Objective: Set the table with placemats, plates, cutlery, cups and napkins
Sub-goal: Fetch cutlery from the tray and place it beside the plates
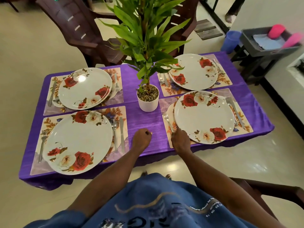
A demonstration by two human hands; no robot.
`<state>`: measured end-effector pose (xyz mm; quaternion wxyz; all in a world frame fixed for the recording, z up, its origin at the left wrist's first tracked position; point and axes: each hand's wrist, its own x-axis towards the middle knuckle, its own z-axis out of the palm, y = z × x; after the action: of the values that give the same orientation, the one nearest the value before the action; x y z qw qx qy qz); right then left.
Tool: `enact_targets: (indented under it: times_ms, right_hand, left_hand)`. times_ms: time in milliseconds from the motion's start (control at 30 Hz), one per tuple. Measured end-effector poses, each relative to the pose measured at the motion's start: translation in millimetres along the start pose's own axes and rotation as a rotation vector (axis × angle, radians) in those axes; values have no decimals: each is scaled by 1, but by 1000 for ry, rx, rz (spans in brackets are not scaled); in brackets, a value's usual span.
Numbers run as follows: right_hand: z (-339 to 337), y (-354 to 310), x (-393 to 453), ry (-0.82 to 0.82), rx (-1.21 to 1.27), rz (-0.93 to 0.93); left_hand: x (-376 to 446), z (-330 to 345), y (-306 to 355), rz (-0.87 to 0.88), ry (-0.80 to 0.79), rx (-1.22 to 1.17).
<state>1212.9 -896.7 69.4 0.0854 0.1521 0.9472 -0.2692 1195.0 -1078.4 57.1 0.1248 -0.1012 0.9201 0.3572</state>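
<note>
Four floral placemats lie on the purple tablecloth (144,119), each under a white rose-patterned plate. My right hand (180,139) pinches the handle end of a fork (167,118) beside the left rim of the near right plate (204,116). A knife (235,111) lies to the right of that plate. Fingers curled into a fist, my left hand (142,139) rests on the cloth between the two near placemats and holds nothing. The near left plate (78,142) has a fork (43,142) on its left and a spoon (114,129) and knife (122,134) on its right.
A potted plant (147,97) stands in the table's middle. The far left plate (85,88) and far right plate (194,71) have cutlery beside them. A grey bin (269,45) at the right holds pink cups (276,32) and blue cloths. Dark chairs stand behind the table.
</note>
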Motion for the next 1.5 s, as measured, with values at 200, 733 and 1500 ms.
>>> enact_targets:
  times_ms: [200, 733, 1500]
  right_hand:
    - [1, 2, -4, 15, 0, 1]
    - [-2, 0, -10, 16, 0, 4]
    - [-6, 4, -26, 51, 196, 107]
  left_hand:
    - [3, 1, -3, -17, -26, -6]
    - [3, 0, -8, 30, -29, 9]
    - [2, 0, 8, 158, -68, -2]
